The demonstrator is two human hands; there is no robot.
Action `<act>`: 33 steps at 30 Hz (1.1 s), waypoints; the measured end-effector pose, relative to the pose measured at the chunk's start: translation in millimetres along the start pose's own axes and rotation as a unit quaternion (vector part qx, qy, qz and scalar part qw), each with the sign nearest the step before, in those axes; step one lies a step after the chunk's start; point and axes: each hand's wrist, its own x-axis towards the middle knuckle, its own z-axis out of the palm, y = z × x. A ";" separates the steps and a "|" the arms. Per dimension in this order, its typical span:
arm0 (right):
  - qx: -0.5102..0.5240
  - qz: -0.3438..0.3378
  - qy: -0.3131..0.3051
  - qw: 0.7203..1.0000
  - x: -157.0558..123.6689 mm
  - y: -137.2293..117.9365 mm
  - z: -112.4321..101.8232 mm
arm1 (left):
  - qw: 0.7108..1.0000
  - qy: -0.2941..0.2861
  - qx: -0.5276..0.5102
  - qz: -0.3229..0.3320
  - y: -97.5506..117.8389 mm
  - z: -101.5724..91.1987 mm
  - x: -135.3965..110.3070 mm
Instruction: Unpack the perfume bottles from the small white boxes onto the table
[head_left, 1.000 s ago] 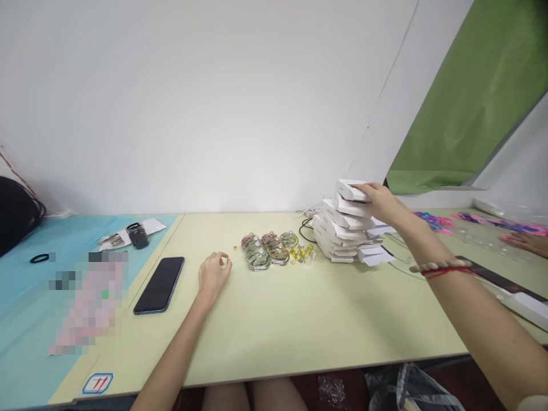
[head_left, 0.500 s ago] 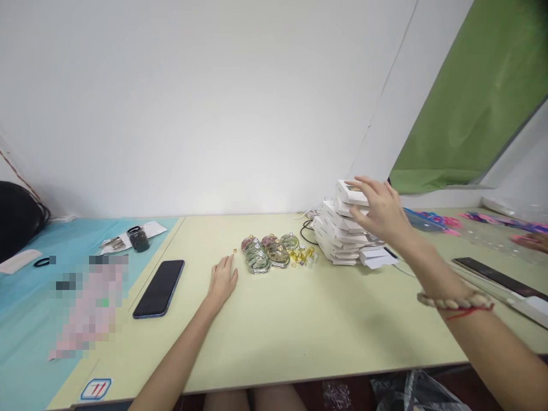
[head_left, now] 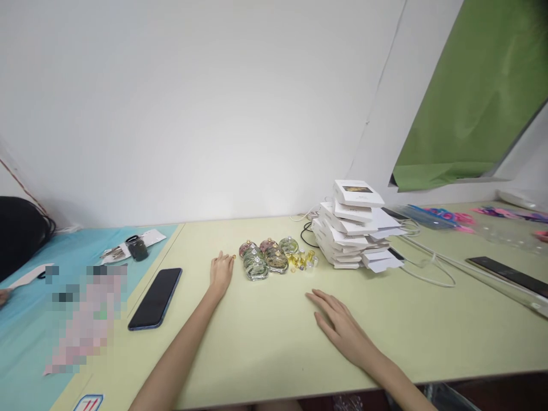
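Note:
My left hand (head_left: pixel 221 274) lies on the table with its fingers stretched out and nothing gripped. At its fingertips is a tiny gold-coloured piece (head_left: pixel 233 257); whether they touch, I cannot tell. Just right of that hand stand several patterned glass bottles (head_left: pixel 257 268) in green, pink and brown, packed close together with small tops. Beside them lies a cluster of small gold and clear pieces (head_left: pixel 303 261), too small to name. My right hand (head_left: pixel 342 331) is over the table in front of these pieces, fingers extended and apart, holding nothing.
An uneven stack of white boxes (head_left: pixel 349 228) rises at the right, near white cables (head_left: pixel 432 260). A dark phone (head_left: pixel 156 299) lies left of my forearm; a dark jar (head_left: pixel 137 249) stands on blue cloth (head_left: pixel 25 337). Another person's hand (head_left: pixel 4 297) shows at the left edge.
My right hand has left the top of the box stack and come down to the table's middle. The left hand's fingertips are closer to the tiny gold piece.

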 end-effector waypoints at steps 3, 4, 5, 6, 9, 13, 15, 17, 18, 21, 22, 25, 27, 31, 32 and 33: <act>0.012 0.009 0.012 1.000 -2.2 -0.5 2.2 | 1.000 0.011 0.009 -0.008 0.8 -1.4 -1.4; 0.014 0.010 0.014 1.000 -2.2 -0.8 2.0 | 1.000 0.017 0.011 -0.009 1.0 -1.4 -2.1; 0.016 0.010 0.015 1.000 -2.1 -1.1 1.7 | 1.000 0.021 0.011 -0.007 1.1 -1.3 -2.4; 0.018 0.011 0.014 1.000 -2.1 -1.3 1.5 | 1.000 0.021 0.010 0.000 1.2 -1.1 -2.2; 0.025 0.021 0.010 0.999 -2.8 -1.5 1.7 | 0.999 0.012 0.007 0.029 2.0 -1.3 -0.6; 0.032 0.026 0.012 0.999 -4.0 -0.5 3.3 | 0.999 0.013 -0.011 0.037 3.5 -5.7 -2.7; 0.034 0.018 0.019 0.999 -4.1 0.2 3.9 | 0.999 0.004 -0.030 0.038 4.3 -9.0 -6.2; 0.036 0.011 0.024 0.999 -3.9 0.8 4.3 | 0.998 -0.007 -0.043 0.042 4.9 -11.8 -10.1; 0.035 0.010 0.025 0.999 -3.9 1.0 4.5 | 0.998 -0.009 -0.048 0.044 5.2 -12.8 -12.1; 0.030 0.010 0.030 0.999 -4.2 1.7 6.3 | 0.997 -0.007 -0.069 0.046 7.4 -14.9 -19.0; 0.028 0.012 0.032 0.999 -4.4 2.1 7.2 | 0.996 -0.006 -0.073 0.045 9.0 -15.6 -22.6; 0.021 0.013 0.039 0.999 -4.9 3.7 9.6 | 0.993 0.003 -0.112 0.048 18.5 -19.0 -40.4; 0.018 0.014 0.044 0.999 -3.9 3.6 8.3 | 0.980 0.010 -0.191 0.063 29.2 -22.8 -57.6; 0.046 0.014 0.015 0.999 6.2 -9.3 -5.7 | 0.942 -0.021 -0.322 0.095 57.8 -31.0 -92.1; 0.073 0.005 -0.008 0.997 10.5 -16.5 -10.2 | 0.932 -0.031 -0.349 0.097 65.3 -32.5 -98.2; 0.108 -0.009 -0.035 0.993 15.3 -25.2 -14.1 | 0.920 -0.038 -0.380 0.092 72.3 -33.6 -102.9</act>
